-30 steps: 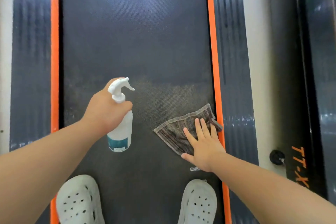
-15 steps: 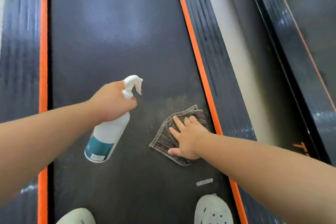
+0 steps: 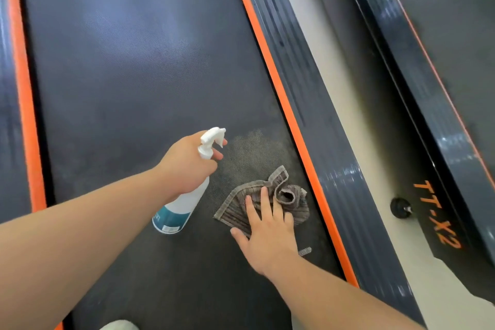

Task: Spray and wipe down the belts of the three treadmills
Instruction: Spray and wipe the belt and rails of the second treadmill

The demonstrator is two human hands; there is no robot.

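Observation:
A black treadmill belt (image 3: 128, 67) with orange side strips fills most of the view. My left hand (image 3: 187, 166) grips the neck of a white spray bottle (image 3: 182, 206) with a teal label, held above the belt, nozzle pointing right. My right hand (image 3: 265, 233) presses with spread fingers on a grey-brown striped cloth (image 3: 292, 206) lying on the belt near its right edge. The cloth's far corner is folded up into a loop. A damp, lighter patch (image 3: 257, 147) lies on the belt beyond the cloth.
The right orange strip (image 3: 289, 104) and dark side rail (image 3: 329, 147) border the belt. Beyond a beige floor gap stands a second treadmill (image 3: 434, 104) marked TT-X2, with a small black wheel (image 3: 400, 207). A pale shoe tip (image 3: 117, 325) shows at the bottom edge.
My right hand slid the cloth toward the right edge and the cloth's far corner bunched up. The view tilted left and nearer; the shoes dropped mostly out of frame.

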